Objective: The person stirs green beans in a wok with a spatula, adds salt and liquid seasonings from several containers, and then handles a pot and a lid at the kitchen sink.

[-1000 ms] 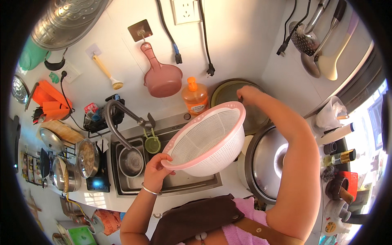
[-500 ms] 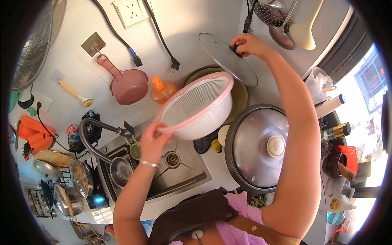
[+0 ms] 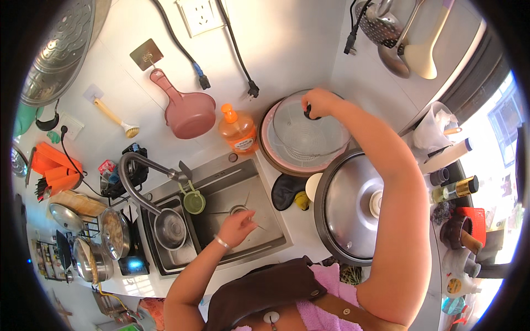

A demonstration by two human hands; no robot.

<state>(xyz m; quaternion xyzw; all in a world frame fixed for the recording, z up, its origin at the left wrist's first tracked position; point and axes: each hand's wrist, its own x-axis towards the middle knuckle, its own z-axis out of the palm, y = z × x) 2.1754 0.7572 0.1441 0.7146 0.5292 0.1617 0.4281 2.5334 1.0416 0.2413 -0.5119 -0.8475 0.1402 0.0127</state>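
My right hand (image 3: 320,105) has its fingers round the black knob of a round glass lid (image 3: 292,132). The lid lies over a pink-rimmed white colander (image 3: 270,150), whose slotted bottom shows through the glass. The colander sits in a round olive-brown basin (image 3: 263,117) at the back of the counter, and only part of the basin's rim shows. My left hand (image 3: 238,227) is over the sink (image 3: 232,190), its fingers loosely bent and apart, with nothing in them.
Right of the sink stands a large pot with a domed metal lid (image 3: 353,204). An orange pump bottle (image 3: 238,132) is left of the basin. A curved faucet (image 3: 128,179) and a green strainer cup (image 3: 194,202) are at the sink. Several bottles line the right edge.
My left hand has let go of the colander and drawn back over the sink. The colander has gone from tilted in the air into the basin. My right hand has lowered the lid over it.
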